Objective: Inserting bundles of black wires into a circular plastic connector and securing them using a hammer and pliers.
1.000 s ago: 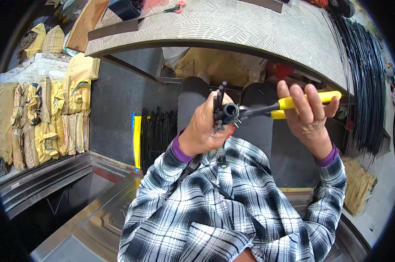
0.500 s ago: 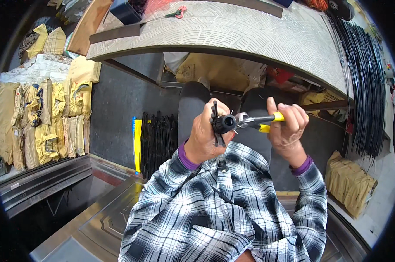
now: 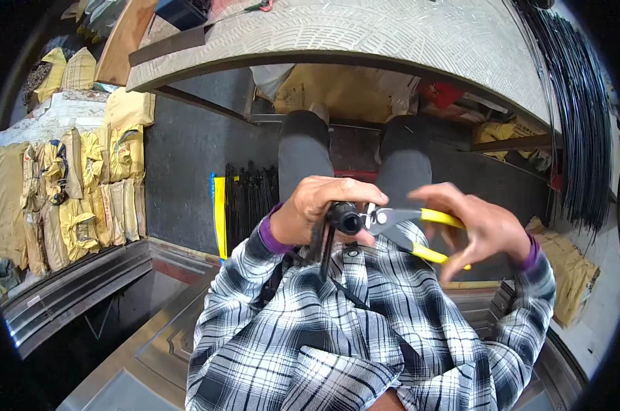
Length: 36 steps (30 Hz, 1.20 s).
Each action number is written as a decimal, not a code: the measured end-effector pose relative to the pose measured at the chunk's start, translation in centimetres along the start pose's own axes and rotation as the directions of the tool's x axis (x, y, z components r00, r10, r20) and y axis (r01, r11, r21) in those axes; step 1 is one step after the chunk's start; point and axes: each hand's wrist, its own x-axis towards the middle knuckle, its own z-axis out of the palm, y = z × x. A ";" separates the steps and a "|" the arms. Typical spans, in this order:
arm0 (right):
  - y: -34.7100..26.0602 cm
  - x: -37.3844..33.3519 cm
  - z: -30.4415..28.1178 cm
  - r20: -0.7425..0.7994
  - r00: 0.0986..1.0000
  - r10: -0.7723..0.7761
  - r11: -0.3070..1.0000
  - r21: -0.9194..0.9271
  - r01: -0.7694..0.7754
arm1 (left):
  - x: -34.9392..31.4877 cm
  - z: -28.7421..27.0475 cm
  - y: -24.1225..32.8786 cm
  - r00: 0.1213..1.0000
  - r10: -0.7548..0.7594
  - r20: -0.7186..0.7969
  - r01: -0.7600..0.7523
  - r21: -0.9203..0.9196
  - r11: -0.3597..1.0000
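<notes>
Pliers (image 3: 399, 216) with yellow grips stand splayed in the head view, their metal head right beside the hollow end of a black tube (image 3: 345, 219) held above the lap. The left hand (image 3: 311, 202) is wrapped around this tube, its fingertips near the pliers' head. The right hand (image 3: 489, 226), blurred, curls loosely about the yellow grips; I cannot tell how firmly it has them. Squeezing the grips could nip a left fingertip, being so close. A slack right-hand hold might let the pliers twist away or slide, scratching the tube. Thin black rods (image 3: 326, 257) below the left hand could snag on the checked shirt (image 3: 275, 335).

The tube looks smooth and round with a dark bore, the rods slim. Bright, flat metal meets plastic-looking grips. The shirt is soft, creased cloth; ahead, a pale tabletop (image 3: 392, 41) carries a raised or printed pattern of short dashes.
</notes>
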 end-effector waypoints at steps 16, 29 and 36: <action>0.3 -0.4 2.3 -0.257 0.894 -0.367 0.557 -0.830 -0.010 | 0.6 0.4 0.5 0.984 -0.042 -0.176 0.067 0.139 0.988; 1.2 -0.1 1.3 -0.285 0.925 -0.251 0.645 -0.762 -0.060 | 0.3 0.7 -0.2 0.966 -0.172 -0.194 0.193 0.097 0.976; 1.1 1.5 1.1 -0.390 0.831 -0.396 0.384 -0.893 -0.236 | 0.2 1.3 -0.4 0.935 -0.156 -0.318 0.204 0.122 0.971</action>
